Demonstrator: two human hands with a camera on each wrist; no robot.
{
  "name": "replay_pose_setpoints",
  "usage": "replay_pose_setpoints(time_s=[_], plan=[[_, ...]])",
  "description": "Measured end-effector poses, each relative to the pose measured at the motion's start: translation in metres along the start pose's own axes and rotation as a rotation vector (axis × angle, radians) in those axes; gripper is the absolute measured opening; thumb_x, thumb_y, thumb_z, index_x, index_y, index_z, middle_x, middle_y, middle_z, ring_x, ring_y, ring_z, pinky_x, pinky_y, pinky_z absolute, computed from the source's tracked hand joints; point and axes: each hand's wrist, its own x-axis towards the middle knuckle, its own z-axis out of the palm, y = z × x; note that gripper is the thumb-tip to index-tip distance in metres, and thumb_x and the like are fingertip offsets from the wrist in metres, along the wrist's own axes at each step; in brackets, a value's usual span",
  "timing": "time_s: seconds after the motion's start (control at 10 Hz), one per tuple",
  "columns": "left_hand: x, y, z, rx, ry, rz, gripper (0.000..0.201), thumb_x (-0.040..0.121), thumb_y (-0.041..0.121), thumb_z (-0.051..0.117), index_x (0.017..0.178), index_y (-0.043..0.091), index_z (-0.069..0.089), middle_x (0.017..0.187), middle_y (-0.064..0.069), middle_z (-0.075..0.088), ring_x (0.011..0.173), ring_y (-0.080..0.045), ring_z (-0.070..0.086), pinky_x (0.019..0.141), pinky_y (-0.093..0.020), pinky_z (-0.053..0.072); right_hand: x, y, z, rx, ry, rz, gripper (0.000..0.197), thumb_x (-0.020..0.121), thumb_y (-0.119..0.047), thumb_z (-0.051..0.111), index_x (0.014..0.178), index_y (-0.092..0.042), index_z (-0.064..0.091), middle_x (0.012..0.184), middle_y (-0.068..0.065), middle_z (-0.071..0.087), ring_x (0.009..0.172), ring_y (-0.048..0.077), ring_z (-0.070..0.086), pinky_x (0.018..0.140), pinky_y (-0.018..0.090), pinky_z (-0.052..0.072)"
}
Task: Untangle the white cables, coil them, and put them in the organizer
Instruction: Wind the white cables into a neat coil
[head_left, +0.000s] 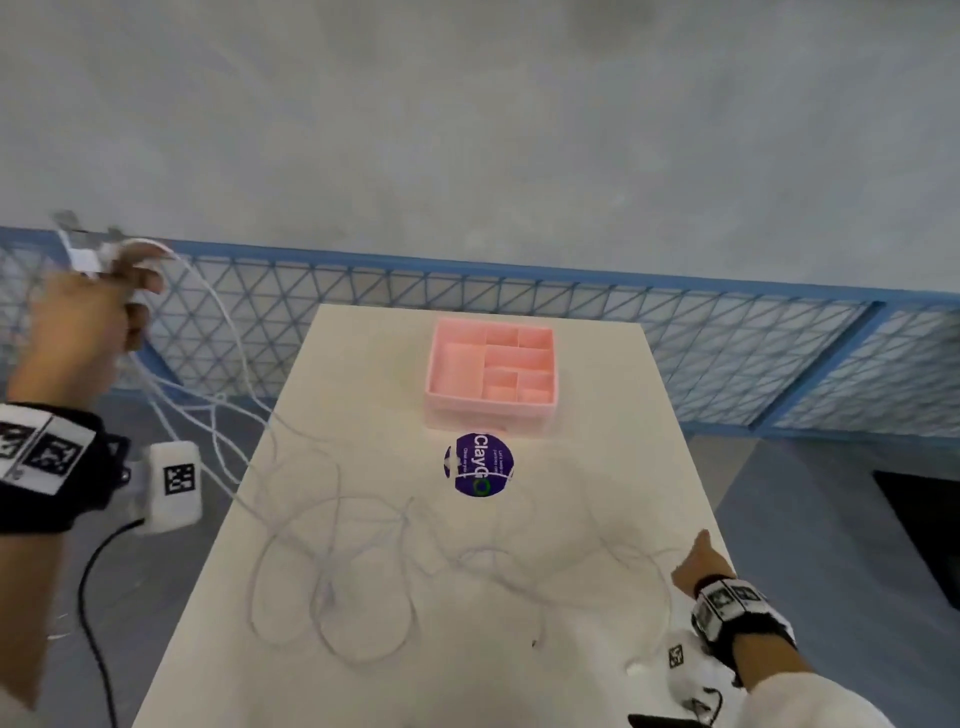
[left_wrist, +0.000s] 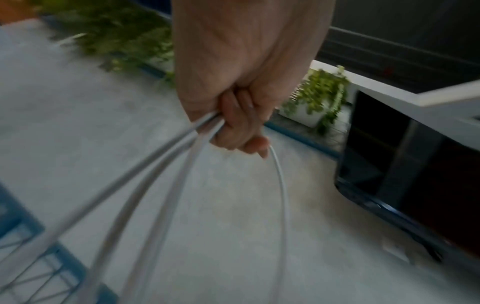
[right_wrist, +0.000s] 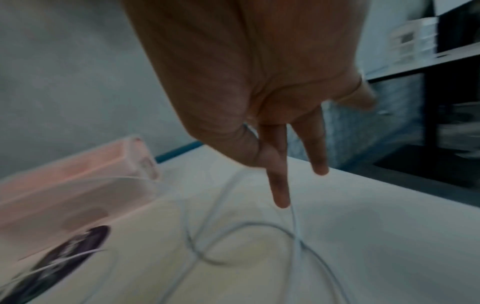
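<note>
Several thin white cables (head_left: 363, 571) lie tangled in loops across the near half of the white table (head_left: 571, 519). My left hand (head_left: 98, 306) is raised off the table's left side. It grips a bunch of cable strands (left_wrist: 161, 195) in curled fingers (left_wrist: 241, 127), with plug ends sticking up above the fist. My right hand (head_left: 698, 564) hovers at the table's right edge with fingers (right_wrist: 278, 185) pointing down. A strand (right_wrist: 259, 224) looks pinched between its thumb and index finger. The pink organizer (head_left: 491, 415) stands at the far middle, its compartments holding nothing.
A round purple sticker (head_left: 478, 465) lies just in front of the organizer. A blue mesh fence (head_left: 727, 338) runs behind the table. A dark shelf unit (head_left: 924, 519) stands to the right. Potted plants (left_wrist: 322, 92) sit by the fence.
</note>
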Motion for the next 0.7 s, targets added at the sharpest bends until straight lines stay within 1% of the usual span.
replay_pose_setpoints(time_s=[0.1, 0.2, 0.3, 0.4, 0.5, 0.6, 0.7], plan=[[-0.100, 0.085, -0.320, 0.100, -0.050, -0.030, 0.046, 0.097, -0.002, 0.032, 0.075, 0.020, 0.066, 0.056, 0.012, 0.061, 0.027, -0.004, 0.027, 0.033, -0.015, 0.008, -0.023, -0.048, -0.020, -0.070, 0.240, -0.241, 0.036, 0.085, -0.011, 0.046, 0.115, -0.030, 0.053, 0.112, 0.002, 0.067, 0.114, 0.021, 0.056, 0.112, 0.052, 0.015], [-0.110, 0.108, -0.227, 0.251, -0.366, -0.042, 0.037, 0.100, 0.002, 0.034, 0.081, 0.015, 0.063, 0.067, 0.006, 0.069, 0.033, -0.002, 0.034, 0.036, -0.014, 0.026, -0.072, -0.119, -0.044, 0.326, 0.369, -0.809, 0.025, 0.088, -0.010, 0.055, 0.109, -0.020, 0.061, 0.106, 0.004, 0.069, 0.103, 0.024, 0.062, 0.099, 0.037, 0.041], [-0.123, 0.112, -0.198, 0.196, -0.604, -0.029, 0.025, 0.103, 0.020, 0.036, 0.088, 0.020, 0.057, 0.087, -0.009, 0.074, 0.039, -0.009, 0.036, 0.041, -0.018, 0.030, -0.151, -0.177, -0.086, 0.705, 0.256, -1.182, 0.026, 0.091, -0.026, 0.054, 0.117, -0.022, 0.056, 0.118, -0.006, 0.061, 0.108, 0.011, 0.057, 0.095, 0.022, 0.044], [-0.137, 0.116, -0.167, 0.092, -0.659, 0.005, 0.019, 0.102, 0.028, 0.035, 0.100, 0.025, 0.054, 0.077, -0.005, 0.072, 0.044, -0.010, 0.039, 0.046, -0.018, 0.036, -0.203, -0.202, -0.111, 0.910, -0.020, -1.376, 0.027, 0.089, -0.018, 0.055, 0.115, -0.024, 0.055, 0.112, -0.002, 0.063, 0.102, 0.017, 0.062, 0.090, 0.020, 0.049], [-0.141, 0.115, -0.155, 0.020, -0.561, 0.043, 0.024, 0.103, 0.028, 0.035, 0.105, 0.025, 0.059, 0.067, 0.005, 0.069, 0.055, -0.011, 0.058, 0.062, -0.020, 0.052, -0.214, -0.204, -0.112, 1.020, -0.155, -1.331, 0.034, 0.085, -0.004, 0.062, 0.116, -0.018, 0.057, 0.108, 0.013, 0.065, 0.074, 0.023, 0.065, 0.071, 0.026, 0.055], [-0.143, 0.112, -0.149, 0.049, -0.488, 0.068, 0.033, 0.102, 0.026, 0.031, 0.099, 0.025, 0.064, 0.073, 0.006, 0.073, 0.073, -0.006, 0.068, 0.080, -0.021, 0.055, -0.205, -0.199, -0.105, 0.976, 0.013, -1.217, 0.023, 0.084, -0.002, 0.062, 0.102, -0.015, 0.068, 0.088, -0.005, 0.071, 0.053, 0.009, 0.056, 0.055, 0.019, 0.047], [-0.136, 0.110, -0.156, 0.060, -0.368, 0.091, 0.038, 0.103, 0.034, 0.032, 0.091, 0.035, 0.068, 0.097, 0.017, 0.070, 0.093, -0.002, 0.062, 0.091, -0.025, 0.046, -0.182, -0.185, -0.101, 0.581, 0.345, -0.975, 0.030, 0.087, -0.002, 0.051, 0.108, -0.016, 0.067, 0.101, -0.002, 0.071, 0.096, 0.011, 0.062, 0.089, 0.030, 0.047]])
